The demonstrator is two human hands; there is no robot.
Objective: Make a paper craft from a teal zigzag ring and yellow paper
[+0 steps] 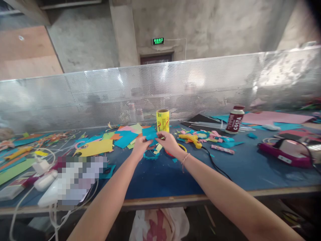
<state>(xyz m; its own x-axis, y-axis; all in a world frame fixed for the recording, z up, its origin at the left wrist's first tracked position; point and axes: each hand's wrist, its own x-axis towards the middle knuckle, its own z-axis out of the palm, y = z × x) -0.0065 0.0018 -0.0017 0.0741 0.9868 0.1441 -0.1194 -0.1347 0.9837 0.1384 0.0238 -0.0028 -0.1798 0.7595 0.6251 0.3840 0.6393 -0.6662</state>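
Both my hands meet over the middle of the blue table [160, 177]. My left hand [140, 146] and my right hand [168, 142] each pinch an edge of a small blue paper piece [151, 135] held between them. A teal cut-out scrap [150, 155] lies just below the hands, and red-handled scissors [173, 154] lie partly hidden under my right wrist. A yellow tape roll [163, 120] stands upright just behind the hands.
Coloured paper sheets [96, 147] and scraps cover the far table. A yellow glue gun [192, 140] with a black cord lies right of the hands, a Costa bottle [234, 119] further right, a pink device [286, 154] at the right, white chargers [43, 177] at the left. A perforated metal screen [160, 90] backs the table.
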